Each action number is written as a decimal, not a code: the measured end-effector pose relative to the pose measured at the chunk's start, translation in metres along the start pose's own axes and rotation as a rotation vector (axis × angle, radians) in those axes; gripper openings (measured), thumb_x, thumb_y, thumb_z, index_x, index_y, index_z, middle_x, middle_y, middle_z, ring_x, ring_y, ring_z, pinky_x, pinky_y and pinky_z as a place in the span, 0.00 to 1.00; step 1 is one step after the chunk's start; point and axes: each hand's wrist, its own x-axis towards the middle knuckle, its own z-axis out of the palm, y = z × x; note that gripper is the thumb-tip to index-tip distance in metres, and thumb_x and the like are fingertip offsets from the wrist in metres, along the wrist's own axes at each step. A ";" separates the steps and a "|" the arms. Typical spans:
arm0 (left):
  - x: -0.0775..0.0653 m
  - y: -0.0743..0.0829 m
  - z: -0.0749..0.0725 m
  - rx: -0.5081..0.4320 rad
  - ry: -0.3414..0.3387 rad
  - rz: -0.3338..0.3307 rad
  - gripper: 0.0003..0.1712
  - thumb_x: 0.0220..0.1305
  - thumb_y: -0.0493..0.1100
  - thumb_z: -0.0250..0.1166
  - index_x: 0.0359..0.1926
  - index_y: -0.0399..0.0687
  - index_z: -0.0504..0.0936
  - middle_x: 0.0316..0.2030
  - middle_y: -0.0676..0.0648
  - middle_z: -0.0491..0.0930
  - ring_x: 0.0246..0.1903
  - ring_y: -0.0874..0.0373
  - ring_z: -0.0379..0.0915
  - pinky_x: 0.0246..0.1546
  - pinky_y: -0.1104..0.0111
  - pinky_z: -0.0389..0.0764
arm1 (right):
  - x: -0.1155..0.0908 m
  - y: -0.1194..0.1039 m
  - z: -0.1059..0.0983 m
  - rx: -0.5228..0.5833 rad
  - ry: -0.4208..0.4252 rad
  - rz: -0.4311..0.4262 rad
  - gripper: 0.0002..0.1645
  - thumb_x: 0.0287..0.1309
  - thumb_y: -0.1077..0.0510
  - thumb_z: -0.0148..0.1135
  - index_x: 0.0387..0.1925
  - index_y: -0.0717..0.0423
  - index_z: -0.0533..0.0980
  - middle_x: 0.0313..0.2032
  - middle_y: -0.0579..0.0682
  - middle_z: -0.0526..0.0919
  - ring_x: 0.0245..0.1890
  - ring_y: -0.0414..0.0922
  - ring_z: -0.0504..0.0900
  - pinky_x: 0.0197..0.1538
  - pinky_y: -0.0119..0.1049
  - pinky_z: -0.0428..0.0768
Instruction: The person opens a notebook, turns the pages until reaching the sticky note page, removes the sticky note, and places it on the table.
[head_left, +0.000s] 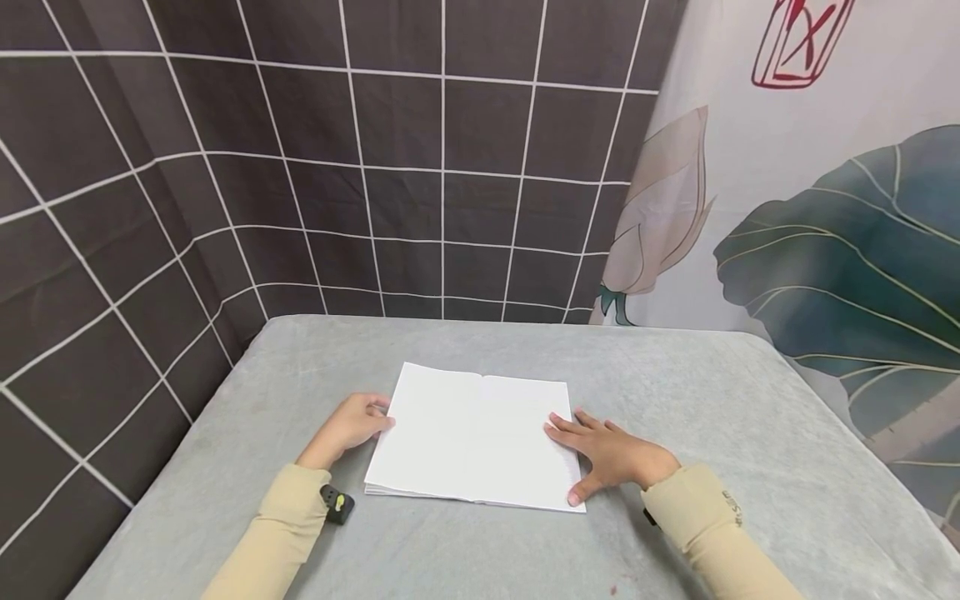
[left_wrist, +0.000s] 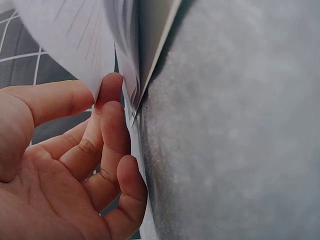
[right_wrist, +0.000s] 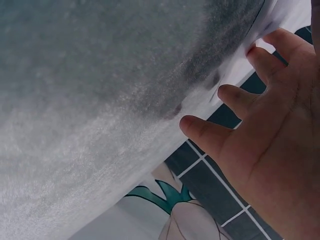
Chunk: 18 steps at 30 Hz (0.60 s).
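An open notebook point(head_left: 472, 437) with white pages lies on the grey cloth-covered table. At its left edge my left hand point(head_left: 358, 423) pinches a page between thumb and index finger. In the left wrist view that page point(left_wrist: 75, 35), with faint ruled lines, stands apart from the sheets point(left_wrist: 131, 60) beneath, and the left hand's point(left_wrist: 75, 145) other fingers curl beside the stack. Across the notebook, my right hand point(head_left: 611, 454) rests with fingers spread on the right page's outer edge. The right wrist view shows the right hand's point(right_wrist: 265, 110) fingertips along the table and notebook edge.
The grey tabletop point(head_left: 675, 392) extends around the notebook. Behind and to the left hangs a dark cloth point(head_left: 480, 125) with a white grid. A pale curtain point(head_left: 720, 275) with leaf and flower prints hangs at the right.
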 end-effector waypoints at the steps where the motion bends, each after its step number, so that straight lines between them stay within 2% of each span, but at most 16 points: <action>1: 0.000 0.000 0.000 0.001 -0.002 0.004 0.24 0.58 0.36 0.63 0.55 0.26 0.74 0.34 0.39 0.84 0.28 0.57 0.78 0.32 0.66 0.76 | 0.000 0.000 0.000 0.004 0.000 0.001 0.65 0.32 0.37 0.75 0.72 0.54 0.56 0.74 0.54 0.53 0.73 0.66 0.44 0.66 0.69 0.47; 12: -0.001 0.002 0.000 -0.014 -0.012 0.006 0.24 0.59 0.36 0.62 0.54 0.26 0.73 0.35 0.38 0.84 0.28 0.57 0.78 0.32 0.66 0.76 | -0.001 -0.001 0.001 0.006 0.016 0.020 0.58 0.41 0.36 0.70 0.72 0.51 0.58 0.74 0.52 0.55 0.73 0.65 0.45 0.66 0.69 0.47; 18: -0.002 0.003 0.000 -0.015 -0.005 -0.011 0.24 0.59 0.38 0.62 0.55 0.28 0.74 0.37 0.39 0.83 0.30 0.56 0.79 0.36 0.62 0.79 | -0.001 0.000 0.001 0.002 0.031 0.004 0.57 0.43 0.36 0.69 0.71 0.53 0.59 0.73 0.54 0.56 0.73 0.66 0.47 0.65 0.70 0.49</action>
